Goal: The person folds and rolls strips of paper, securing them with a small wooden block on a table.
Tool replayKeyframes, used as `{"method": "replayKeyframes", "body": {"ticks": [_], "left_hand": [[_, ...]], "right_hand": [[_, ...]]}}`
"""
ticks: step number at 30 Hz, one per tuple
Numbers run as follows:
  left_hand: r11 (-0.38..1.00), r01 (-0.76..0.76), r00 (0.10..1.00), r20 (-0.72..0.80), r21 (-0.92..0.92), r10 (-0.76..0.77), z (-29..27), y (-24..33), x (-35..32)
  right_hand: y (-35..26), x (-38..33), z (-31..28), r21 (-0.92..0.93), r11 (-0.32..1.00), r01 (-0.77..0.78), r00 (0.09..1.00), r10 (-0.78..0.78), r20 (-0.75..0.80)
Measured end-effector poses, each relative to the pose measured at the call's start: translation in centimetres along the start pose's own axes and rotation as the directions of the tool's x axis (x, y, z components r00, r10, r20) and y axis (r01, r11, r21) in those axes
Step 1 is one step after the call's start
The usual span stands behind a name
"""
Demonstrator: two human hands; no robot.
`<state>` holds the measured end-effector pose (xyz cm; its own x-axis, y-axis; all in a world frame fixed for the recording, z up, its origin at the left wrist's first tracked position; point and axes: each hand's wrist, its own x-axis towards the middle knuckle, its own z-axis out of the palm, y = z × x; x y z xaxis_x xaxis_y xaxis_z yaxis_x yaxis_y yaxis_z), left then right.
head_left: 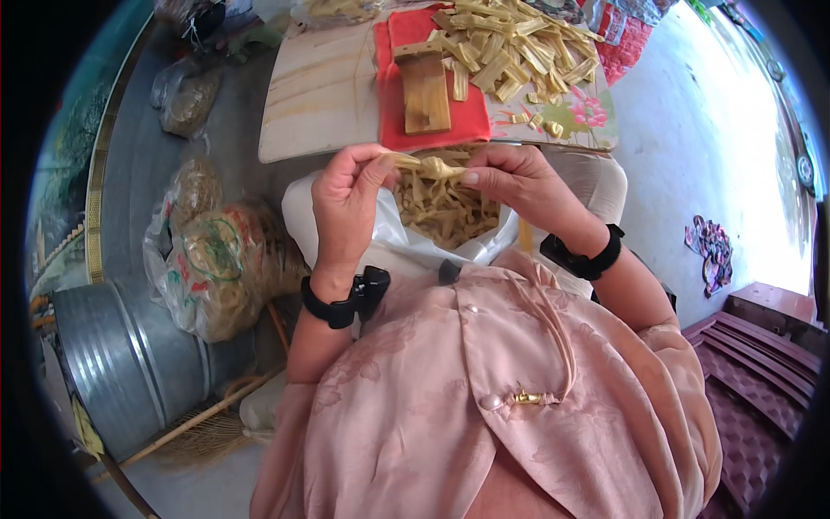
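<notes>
My left hand (347, 208) and my right hand (512, 183) pinch the two ends of a pale yellow folded leaf strip (430, 166), holding it between them. Just below the strip sits a white plastic bag (406, 251) on my lap, open and filled with more tan strips (445, 210). Both wrists carry black bands. Beyond my hands, a small table (316, 95) bears a red cloth (432, 130), a wooden block (424, 86) and a heap of cut yellow strips (514, 48).
Clear plastic bags of straw-coloured fibre (220, 264) lie on the floor to my left beside a grey metal tub (121, 355). A broom (203, 428) lies near the tub. Dark red slatted furniture (761, 372) is at the right; a crumpled cloth (713, 246) lies on the pale floor.
</notes>
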<state>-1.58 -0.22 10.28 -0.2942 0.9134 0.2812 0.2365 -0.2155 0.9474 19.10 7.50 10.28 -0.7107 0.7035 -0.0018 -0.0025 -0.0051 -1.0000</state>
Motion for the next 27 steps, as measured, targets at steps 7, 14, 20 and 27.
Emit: {"method": "replayKeyframes", "body": {"ticks": [7, 14, 20, 27], "left_hand": [[0.739, -0.47, 0.834, 0.517, 0.483, 0.193, 1.7, 1.6, -0.5], [0.483, -0.722, 0.659, 0.705, 0.495, 0.262, -0.5, 0.3, -0.4], [0.354, -0.799, 0.599, 0.694, 0.486, 0.4, -3.8, -3.4, 1.5], [0.775, -0.322, 0.946, 0.147, 0.544, 0.29, -3.2, -3.9, 0.5]], "right_hand": [[1.6, 0.4, 2.3, 0.046, 0.999, 0.028, 0.998, -0.031, 0.059], [1.6, -0.5, 2.7, -0.249, 0.967, 0.062, 0.982, -0.014, 0.19], [0.6, 0.1, 5.8, -0.358, 0.911, 0.207, 0.977, -0.171, 0.13], [0.3, 0.9, 3.3, -0.262, 0.965, 0.017, 0.997, 0.002, 0.073]]}}
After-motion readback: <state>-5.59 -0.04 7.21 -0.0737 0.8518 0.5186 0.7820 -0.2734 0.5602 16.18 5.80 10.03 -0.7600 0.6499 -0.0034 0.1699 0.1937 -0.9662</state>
